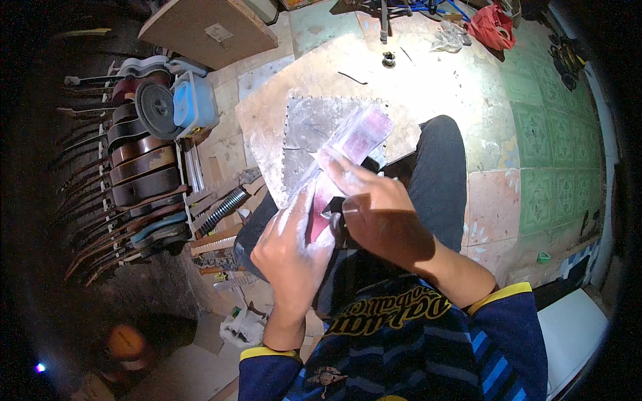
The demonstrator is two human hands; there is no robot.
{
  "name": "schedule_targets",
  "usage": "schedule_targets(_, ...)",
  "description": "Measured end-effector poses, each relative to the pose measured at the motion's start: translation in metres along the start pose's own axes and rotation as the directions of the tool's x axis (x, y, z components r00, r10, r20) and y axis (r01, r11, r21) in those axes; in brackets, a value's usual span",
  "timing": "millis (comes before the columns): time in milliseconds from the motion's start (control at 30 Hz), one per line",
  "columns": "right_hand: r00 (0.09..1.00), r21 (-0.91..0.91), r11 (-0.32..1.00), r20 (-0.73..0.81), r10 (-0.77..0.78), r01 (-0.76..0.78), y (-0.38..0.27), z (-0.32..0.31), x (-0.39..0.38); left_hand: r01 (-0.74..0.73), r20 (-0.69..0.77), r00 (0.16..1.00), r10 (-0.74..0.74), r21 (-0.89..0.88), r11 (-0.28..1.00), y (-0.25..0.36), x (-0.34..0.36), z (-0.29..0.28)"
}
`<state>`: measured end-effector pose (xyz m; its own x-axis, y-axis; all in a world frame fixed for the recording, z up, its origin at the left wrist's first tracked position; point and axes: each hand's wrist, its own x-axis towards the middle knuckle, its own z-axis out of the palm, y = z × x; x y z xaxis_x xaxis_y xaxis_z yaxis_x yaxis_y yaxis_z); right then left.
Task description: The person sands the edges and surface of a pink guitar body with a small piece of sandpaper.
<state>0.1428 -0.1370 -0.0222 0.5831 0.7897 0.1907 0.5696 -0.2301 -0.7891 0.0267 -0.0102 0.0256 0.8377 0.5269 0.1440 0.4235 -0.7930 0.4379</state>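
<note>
Left grip (pixel 289 244) was curled around lower part of dusty pink piece (pixel 369 131); right grip (pixel 374 200) laid fingers across its middle, closure unclear. Upper end jutted beyond both, over grey mat (pixel 309 123).

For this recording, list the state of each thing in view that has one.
Pink piece: held aslant, dusted white.
Left hand: closed on the pink piece, powdery.
Right hand: fingers against the pink piece, powdery; grip unclear.
Grey mat: lying flat, smudged.
Grey disc: tilted on edge.
Guitars: lined up in a row.
Red bag: crumpled.
</note>
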Motion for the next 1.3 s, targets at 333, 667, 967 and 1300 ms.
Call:
schedule_targets(333,0.983,0.017,0.988,0.099,0.153,-0.155,-0.008,0.002,-0.005,0.029,0.005,1.0,-0.029,-0.027,0.999,-0.002,0.005,-0.003)
schedule_targets(667,0.968,-0.011,0.985,0.184,0.172,-0.173,-0.013,-0.003,0.0,-0.043,0.007,0.999,0.043,0.021,0.999,-0.006,0.001,0.001)
schedule_targets(967,0.993,-0.008,0.999,0.114,0.034,-0.033,-0.015,-0.002,0.008,0.004,0.022,1.0,-0.005,0.035,0.999,-0.005,0.006,-0.005)
schedule_targets(1300,0.756,0.562,0.583,0.638,0.146,-0.587,0.039,-0.021,0.073,0.026,0.006,1.0,-0.026,0.013,1.0,-0.004,0.016,-0.007)
